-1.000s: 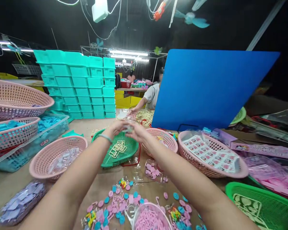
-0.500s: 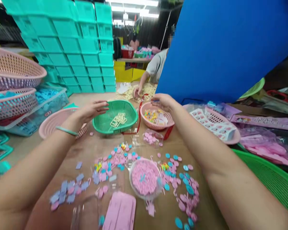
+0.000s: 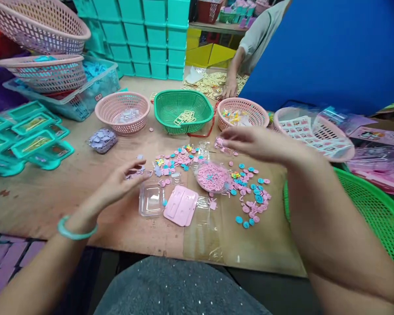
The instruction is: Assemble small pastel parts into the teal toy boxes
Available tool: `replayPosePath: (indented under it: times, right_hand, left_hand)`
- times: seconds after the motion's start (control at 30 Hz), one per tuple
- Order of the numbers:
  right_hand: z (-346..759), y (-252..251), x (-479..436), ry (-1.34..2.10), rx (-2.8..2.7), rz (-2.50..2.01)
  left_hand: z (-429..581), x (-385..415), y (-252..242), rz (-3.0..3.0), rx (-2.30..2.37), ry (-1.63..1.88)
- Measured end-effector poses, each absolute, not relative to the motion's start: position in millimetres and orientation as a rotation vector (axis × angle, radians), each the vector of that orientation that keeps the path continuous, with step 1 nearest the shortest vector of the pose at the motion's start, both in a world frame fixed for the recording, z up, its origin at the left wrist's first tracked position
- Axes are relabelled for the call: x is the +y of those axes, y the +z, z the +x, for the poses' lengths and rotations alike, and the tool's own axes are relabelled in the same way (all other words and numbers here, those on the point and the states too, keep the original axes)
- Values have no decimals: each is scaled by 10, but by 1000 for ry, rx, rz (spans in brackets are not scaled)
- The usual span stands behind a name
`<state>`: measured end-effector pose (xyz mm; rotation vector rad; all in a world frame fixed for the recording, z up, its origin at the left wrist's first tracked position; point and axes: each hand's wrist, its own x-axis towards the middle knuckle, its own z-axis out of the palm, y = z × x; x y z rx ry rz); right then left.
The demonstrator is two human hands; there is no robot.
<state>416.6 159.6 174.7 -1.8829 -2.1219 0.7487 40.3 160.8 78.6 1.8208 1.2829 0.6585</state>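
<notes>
My left hand [image 3: 123,180], with a pale green bangle [image 3: 76,235] on its wrist, hovers at the left of the loose pieces, fingers apart and holding nothing I can see. My right hand [image 3: 249,141] is raised over the table before the right pink basket [image 3: 242,107], its fingers stretched out. A small bag of pink pieces [image 3: 222,146] lies by its fingertips. Between my hands sit a round clear tub of pink sticks [image 3: 213,177], a pink plastic plate [image 3: 181,205] and a clear square tray [image 3: 151,199]. Pink and blue discs [image 3: 254,197] lie scattered at the right.
A green basket [image 3: 184,97] with cream pieces stands mid-table, a pink basket [image 3: 123,96] left of it. Teal boxes [image 3: 138,39] are stacked behind. A blue panel [image 3: 325,57] rises at right. A co-worker's hand [image 3: 230,86] touches cream pieces beyond. A green basket [image 3: 374,210] borders the right.
The view has tilted down, showing the table's front edge and my lap. My left hand has come back from beside the green basket toward the loose pieces; my right hand sits lower over the table.
</notes>
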Motion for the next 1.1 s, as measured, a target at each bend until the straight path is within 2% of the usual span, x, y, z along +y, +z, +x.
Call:
replayPosePath:
  times: [0.17,0.3,0.47,0.7,0.9,1.03,1.1]
  right_hand:
    - [3302,782,575,881,-2112,-1570]
    - [2837,232,246,783,-2106,-1643]
    - [2953,239,221,619,-1979,-1631]
    - [3067,20,177,475,-2200,-1678]
    - [3032,83,219,236,-2301,-1673]
    - [3082,188,252,88,-2021,-1551]
    - [3084,315,310,198,-1735,-1558]
  left_hand:
    - [336,938,367,2147,1371,865]
    - [354,734,222,2318,1197,696]
    - [216,714,206,2276,1181,739]
    - [-17,551,217,1966,1322,847]
    - [-7,476,133,2282,1409,835]
    - [52,464,165,2391,1390,886]
    - [140,500,281,2379,1401,1005]
